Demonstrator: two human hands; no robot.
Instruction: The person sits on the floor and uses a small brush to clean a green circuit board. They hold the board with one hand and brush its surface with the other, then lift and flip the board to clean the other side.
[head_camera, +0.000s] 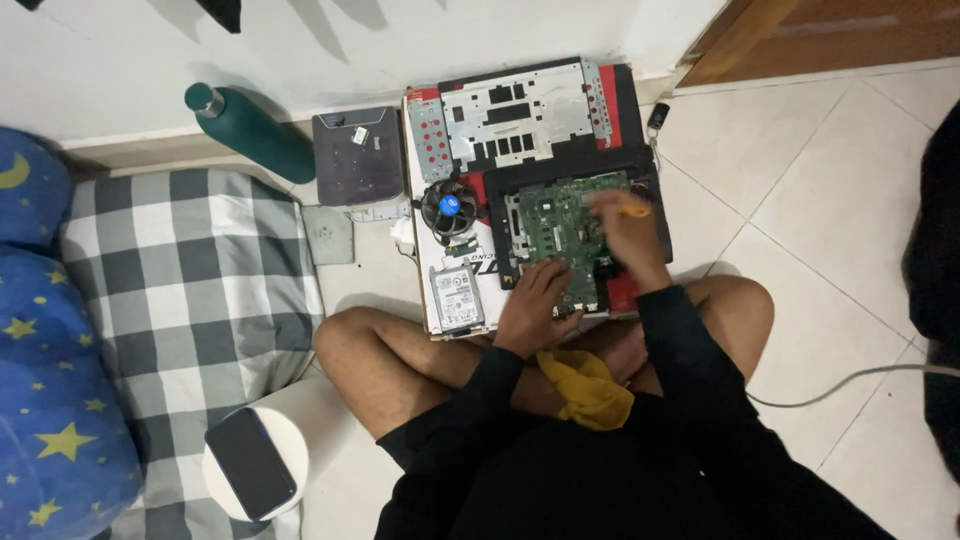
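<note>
left hand (537, 300) flat, open on circuit board (560, 235) | right hand (622, 228) gripping orange tool (634, 210) over it | hard drive (457, 297) left of left hand

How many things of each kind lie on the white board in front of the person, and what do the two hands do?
Green circuit board, under the left hand: 1
Round cooling fan: 1
Silver hard drive: 1
Grey metal panel with cut-outs: 1
Orange-handled tool, held by the right hand: 1
Total: 5

fan (448, 206) left of circuit board (565, 235)
</note>
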